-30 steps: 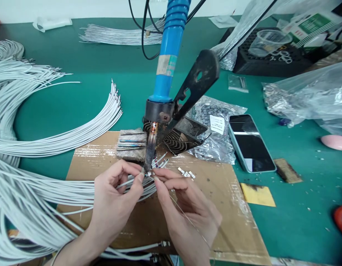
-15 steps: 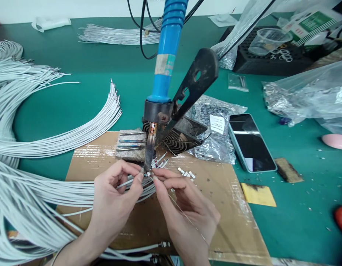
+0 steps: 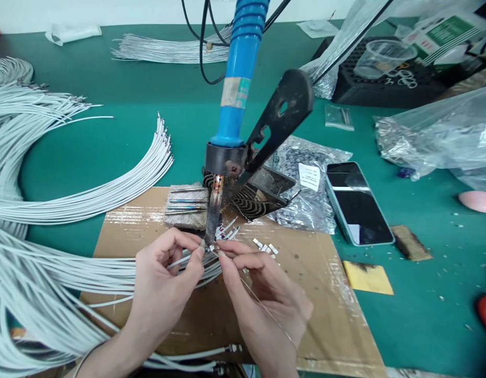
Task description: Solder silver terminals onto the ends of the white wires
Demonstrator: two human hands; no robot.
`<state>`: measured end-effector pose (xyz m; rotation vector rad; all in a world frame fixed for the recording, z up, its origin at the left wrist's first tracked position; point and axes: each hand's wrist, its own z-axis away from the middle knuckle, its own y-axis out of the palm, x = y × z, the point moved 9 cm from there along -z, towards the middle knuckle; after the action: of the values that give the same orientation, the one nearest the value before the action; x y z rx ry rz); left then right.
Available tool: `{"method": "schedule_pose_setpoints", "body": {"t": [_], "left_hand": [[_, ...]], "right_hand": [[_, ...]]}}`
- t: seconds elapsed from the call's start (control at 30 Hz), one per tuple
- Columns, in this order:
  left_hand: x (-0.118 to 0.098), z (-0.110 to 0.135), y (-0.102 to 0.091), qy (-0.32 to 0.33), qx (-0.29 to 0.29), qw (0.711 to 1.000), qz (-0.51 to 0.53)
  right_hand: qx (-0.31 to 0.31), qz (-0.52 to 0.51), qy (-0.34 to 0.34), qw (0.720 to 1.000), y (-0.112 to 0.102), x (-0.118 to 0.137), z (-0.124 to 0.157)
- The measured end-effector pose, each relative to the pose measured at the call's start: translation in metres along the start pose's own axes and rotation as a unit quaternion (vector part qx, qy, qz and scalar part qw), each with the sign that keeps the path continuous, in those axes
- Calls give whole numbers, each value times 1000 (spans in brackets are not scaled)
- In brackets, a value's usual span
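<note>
A blue-handled soldering iron (image 3: 235,105) rests tip-down in a black metal stand (image 3: 280,118). Right at its tip, my left hand (image 3: 168,278) pinches the end of a white cable (image 3: 182,260) between thumb and fingers. My right hand (image 3: 266,299) pinches a thin solder wire (image 3: 266,308), whose tail hangs across the palm. The fingertips of both hands nearly meet below the iron's tip. A tiny white piece (image 3: 211,248) shows between them; its exact contact with the tip is too small to tell. Under the hands runs a bundle of white cables (image 3: 97,270).
Cardboard (image 3: 325,315) covers the work area on the green table (image 3: 89,142). Small white connectors (image 3: 266,247) lie right of the iron. Behind are a plastic bag of parts (image 3: 302,178) and a phone (image 3: 359,202). A sponge block (image 3: 187,205) carries metal rods. More cable bundles (image 3: 120,189) fill the left.
Almost nothing differs. The view has shifted very slightly, and both hands keep their pinch at the iron's tip.
</note>
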<state>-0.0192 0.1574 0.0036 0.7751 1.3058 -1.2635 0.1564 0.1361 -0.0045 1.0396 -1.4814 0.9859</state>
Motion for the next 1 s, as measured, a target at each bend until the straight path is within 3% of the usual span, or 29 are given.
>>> {"method": "schedule_pose_setpoints", "body": {"t": [1.0], "left_hand": [[1, -4, 0, -27, 3, 998, 62]], "right_hand": [[3, -5, -5, 1000, 2, 6, -2]]}}
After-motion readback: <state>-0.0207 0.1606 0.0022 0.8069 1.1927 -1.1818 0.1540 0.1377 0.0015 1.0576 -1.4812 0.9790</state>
